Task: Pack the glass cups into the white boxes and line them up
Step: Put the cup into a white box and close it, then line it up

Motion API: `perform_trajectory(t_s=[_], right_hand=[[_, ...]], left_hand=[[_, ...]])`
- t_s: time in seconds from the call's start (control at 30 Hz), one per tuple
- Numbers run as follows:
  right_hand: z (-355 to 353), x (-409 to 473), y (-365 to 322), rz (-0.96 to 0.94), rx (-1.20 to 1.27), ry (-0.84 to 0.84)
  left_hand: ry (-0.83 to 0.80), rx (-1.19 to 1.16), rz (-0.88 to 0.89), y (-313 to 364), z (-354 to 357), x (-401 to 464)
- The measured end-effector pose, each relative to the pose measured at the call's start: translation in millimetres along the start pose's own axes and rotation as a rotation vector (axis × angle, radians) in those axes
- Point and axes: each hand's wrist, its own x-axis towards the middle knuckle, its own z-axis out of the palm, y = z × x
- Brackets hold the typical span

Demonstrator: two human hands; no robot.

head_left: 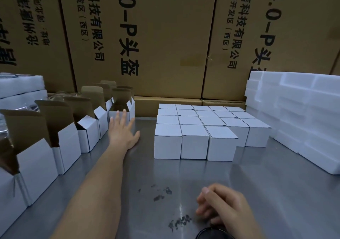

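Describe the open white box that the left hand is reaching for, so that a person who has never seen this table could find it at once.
Start from the wall of big brown cardboard cartons behind the grey metal table. A row of open white cardboard boxes with raised brown flaps runs along the table's left side. The wanted open white box ends that row nearest the cartons, and the left hand's straight fingers reach its front wall.

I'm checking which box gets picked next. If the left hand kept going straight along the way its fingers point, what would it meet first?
Most likely the open white box at the far end of the left row: the left hand reaches with straight fingers, fingertips already at its front wall. Actual contact is unclear from this view.
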Motion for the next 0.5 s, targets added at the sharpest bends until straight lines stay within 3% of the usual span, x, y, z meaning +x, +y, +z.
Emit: perform_trajectory(t_s=[0.13,0.5], right_hand=[[2.1,-0.8,-2.3,0.011,0.024,-0.012],[2.5,-0.9,5.1,-0.051,-0.027,0.043]], left_hand=[[0.07,0.019,0.02,-1.5,-7.1,-2.8],[0.257,-0.295,0.08,0.1,-25.0,-63.3]])
